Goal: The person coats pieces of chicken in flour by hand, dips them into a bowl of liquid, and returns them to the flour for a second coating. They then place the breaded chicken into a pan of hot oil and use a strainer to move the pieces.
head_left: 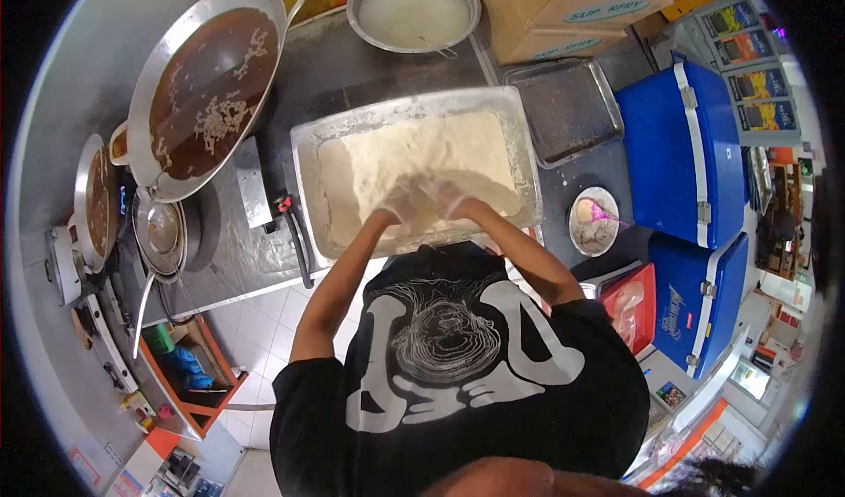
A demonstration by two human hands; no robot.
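Note:
A large rectangular metal tub (304, 180) holds pale, flour-like powder (458, 140) heaped toward its far side. Both hands reach into it over the near wall, in what look like clear plastic gloves. My left hand (402, 205) is down in the powder left of the tub's middle. Close beside it on the right is my right hand (447, 196), at the same depth. Powder and blur hide the fingers of both, so I cannot make out whether they grip anything.
Left stands a wide pan of dark oil (211, 92) with fried bits, near a strainer (161, 228) and a cleaver (253, 184). Behind the tub sits a bowl of cloudy liquid (414, 13). To the right are a tray (563, 110), a small bowl (594, 224) and blue coolers (682, 145).

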